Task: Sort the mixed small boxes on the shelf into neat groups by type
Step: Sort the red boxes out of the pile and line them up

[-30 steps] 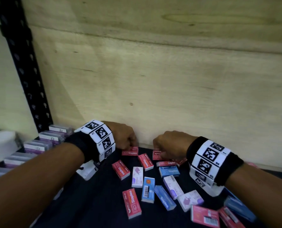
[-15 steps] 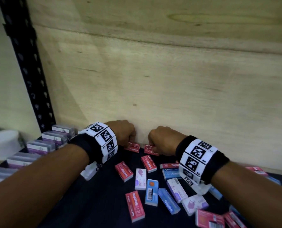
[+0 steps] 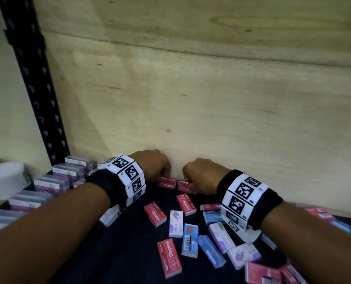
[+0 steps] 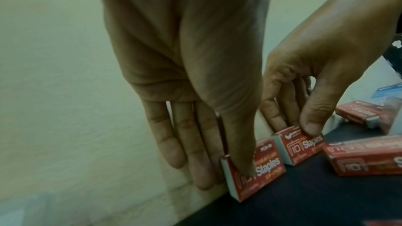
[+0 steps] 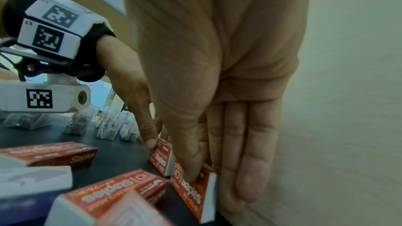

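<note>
Pinching red boxes at the far wall [image 3: 191, 111]: left hand [image 3: 152, 163] held one box [image 3: 169, 184], right hand [image 3: 201, 174] another [image 3: 184, 185], touching, on edge.

Plywood back wall [image 3: 211, 99] (pale), black upright [image 3: 33, 78].

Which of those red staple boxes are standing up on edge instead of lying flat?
Only the two against the wooden back wall: one red box pinched by the left hand, one red box pinched by the right hand. The other red ones lie flat.
</note>
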A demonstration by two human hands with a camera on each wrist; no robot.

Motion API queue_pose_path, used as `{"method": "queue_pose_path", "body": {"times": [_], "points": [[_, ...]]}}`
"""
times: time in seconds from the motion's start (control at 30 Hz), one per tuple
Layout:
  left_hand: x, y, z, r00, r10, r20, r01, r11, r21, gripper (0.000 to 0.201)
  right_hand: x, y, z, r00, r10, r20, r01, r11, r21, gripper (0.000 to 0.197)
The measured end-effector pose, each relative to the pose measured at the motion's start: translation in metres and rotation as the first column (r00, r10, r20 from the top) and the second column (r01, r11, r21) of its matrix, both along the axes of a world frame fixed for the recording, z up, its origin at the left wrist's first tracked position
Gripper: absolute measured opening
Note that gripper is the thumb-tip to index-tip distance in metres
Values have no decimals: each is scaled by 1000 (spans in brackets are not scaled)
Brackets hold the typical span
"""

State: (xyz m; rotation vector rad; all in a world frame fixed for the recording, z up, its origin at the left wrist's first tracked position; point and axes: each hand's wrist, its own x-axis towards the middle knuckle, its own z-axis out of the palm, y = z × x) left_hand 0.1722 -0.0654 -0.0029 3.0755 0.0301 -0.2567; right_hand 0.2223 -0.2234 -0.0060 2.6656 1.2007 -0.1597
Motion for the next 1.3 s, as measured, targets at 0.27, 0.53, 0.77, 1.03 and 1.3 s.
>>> {"method": "queue_pose_path", "body": {"times": [0.27, 0.53, 0.77, 1.03, 1.3], "points": [[-6, 1, 3, 1000, 10, 9, -11, 996, 90, 20, -3, -3, 0, 1000, -11, 28, 12, 1000, -20, 20], [-26, -1, 27, 992, -27, -124, 35, 998, 60, 29, -18, -10, 13, 999, 2, 33, -2, 1000, 0, 24], [-46, -6, 18, 930, -99, -353, 102, 995, -9, 49, -36, -4, 7, 998, -33, -49, 28, 994, -103, 43], [-47, -17, 12, 919, -125, -374, 175, 979, 102, 47, -41, -3, 8, 995, -49, -81, 38, 991, -125, 43], [-39, -14, 12, 941, -55, -333, 106, 985, 139, 34, -36, -2, 6, 991, -49, -125, 33, 992, -125, 39]]}}
